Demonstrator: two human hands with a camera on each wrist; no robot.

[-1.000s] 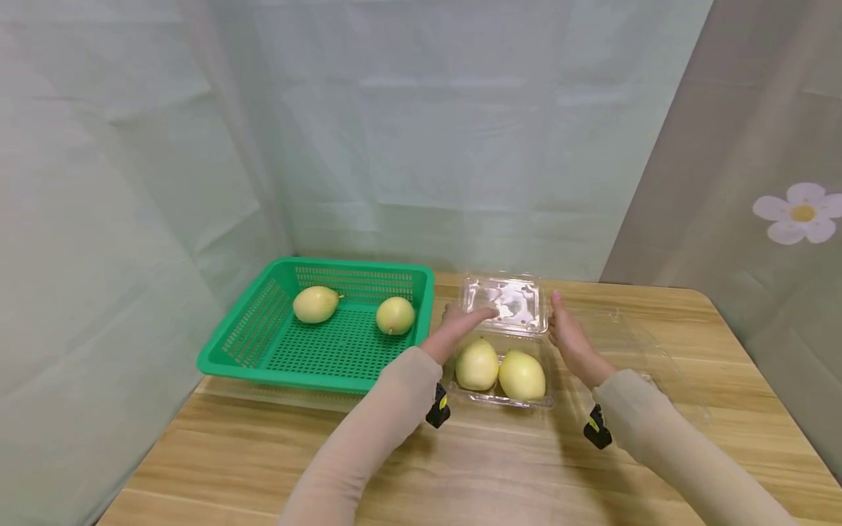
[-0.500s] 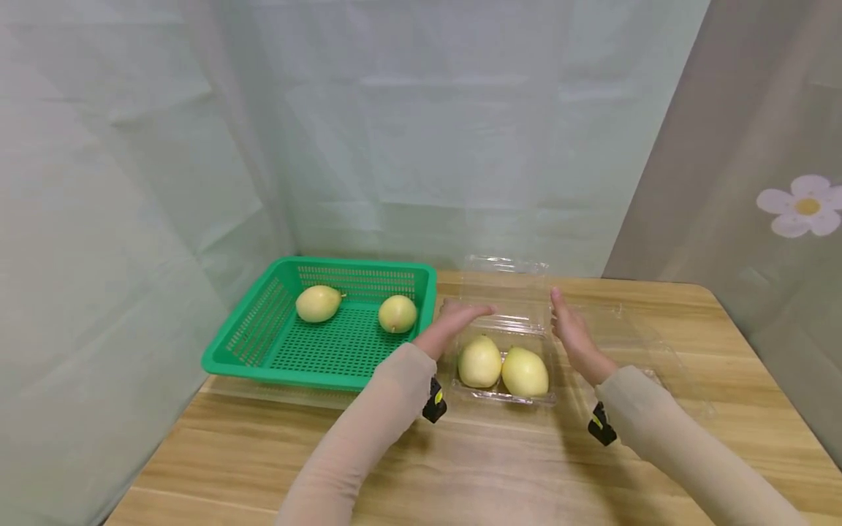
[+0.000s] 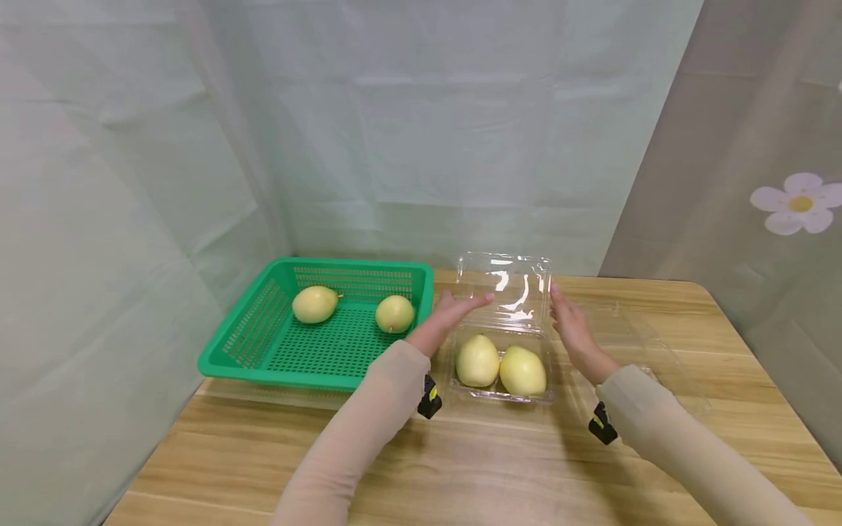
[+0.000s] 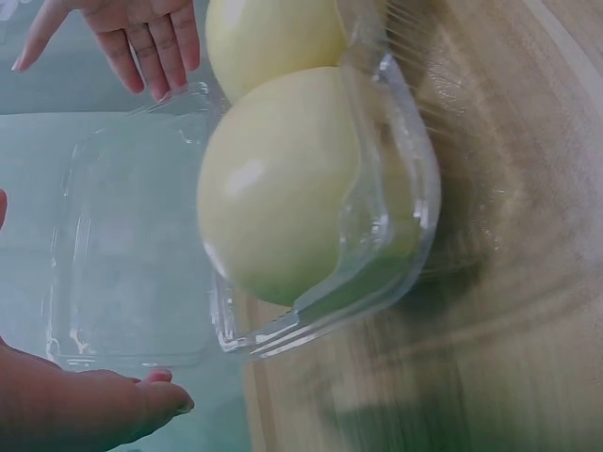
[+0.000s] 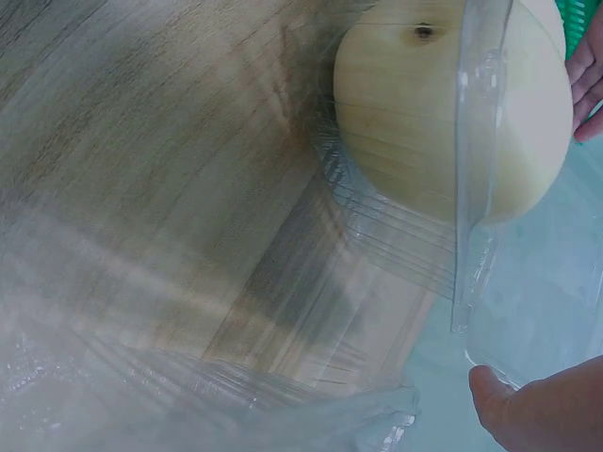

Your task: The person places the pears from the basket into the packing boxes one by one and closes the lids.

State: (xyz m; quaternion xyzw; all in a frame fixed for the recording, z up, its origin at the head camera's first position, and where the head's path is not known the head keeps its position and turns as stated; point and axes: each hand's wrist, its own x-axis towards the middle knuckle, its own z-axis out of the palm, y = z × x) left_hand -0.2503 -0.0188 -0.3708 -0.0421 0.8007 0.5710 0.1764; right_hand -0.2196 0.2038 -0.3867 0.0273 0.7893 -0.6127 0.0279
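A clear plastic clamshell box (image 3: 483, 395) sits on the table with its lid (image 3: 480, 276) tilted up at the back. Two pale yellow pears, the left pear (image 3: 478, 361) and the right pear (image 3: 522, 371), lie side by side in its base. My left hand (image 3: 450, 314) is at the lid's left side, its thumb overlapping the lid in the head view. On the other side, my right hand (image 3: 574, 336) has its straight fingers right at the lid's edge. The right hand's spread fingers (image 4: 151, 47) also show in the left wrist view.
A green plastic basket (image 3: 283, 375) stands to the left, holding a round pear (image 3: 395, 314) and a longer pear (image 3: 315, 305). More clear plastic packaging (image 3: 671, 365) lies on the wooden table (image 3: 500, 467) at the right. A pale curtain (image 3: 434, 146) hangs behind.
The box's lid has swung up from leaning far back to standing more upright. Both hands stay beside it with only small shifts. The pears have not moved.
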